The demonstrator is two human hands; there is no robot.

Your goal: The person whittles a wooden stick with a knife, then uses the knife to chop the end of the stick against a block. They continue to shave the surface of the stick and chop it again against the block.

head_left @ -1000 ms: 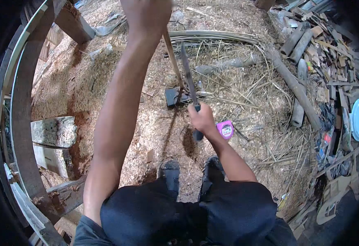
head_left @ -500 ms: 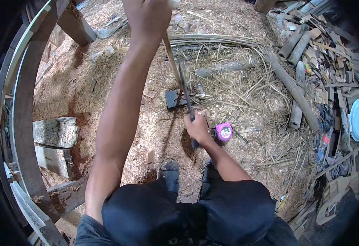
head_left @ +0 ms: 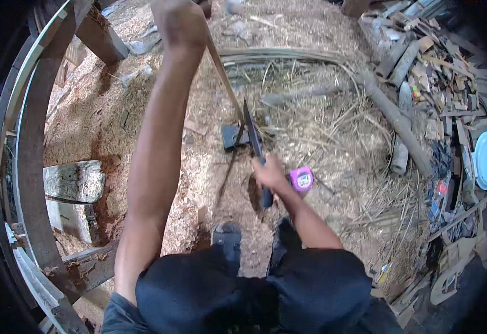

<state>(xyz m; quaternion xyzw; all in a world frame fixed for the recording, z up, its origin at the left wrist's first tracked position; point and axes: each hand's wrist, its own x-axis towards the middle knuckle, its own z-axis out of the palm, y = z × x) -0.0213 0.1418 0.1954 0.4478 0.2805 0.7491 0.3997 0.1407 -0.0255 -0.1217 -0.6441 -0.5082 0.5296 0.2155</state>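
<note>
My left hand (head_left: 180, 23), raised at the top of the view, is closed around the upper end of a long, thin strip of wood or bamboo (head_left: 221, 69). The strip slants down to a dark block (head_left: 233, 137) on the ground. In my right hand (head_left: 269, 171) is the dark handle of a long knife, its blade (head_left: 250, 125) pointing up and away from me. The blade lies close along the strip's lower end. A pink tape measure (head_left: 302, 178) rests just right of my right hand.
Wood shavings and bamboo slivers (head_left: 366, 189) cover the ground. Bamboo poles (head_left: 396, 122) lie to the right, before a heap of offcuts (head_left: 449, 78) and a light blue plastic lid or dish (head_left: 484, 160). A curved timber frame (head_left: 32, 150) and a weathered beam (head_left: 76, 181) stand left.
My left hand has shifted left with the strip's upper end. The knife has turned so more of its blade's flat side shows, and its handle sits slightly lower.
</note>
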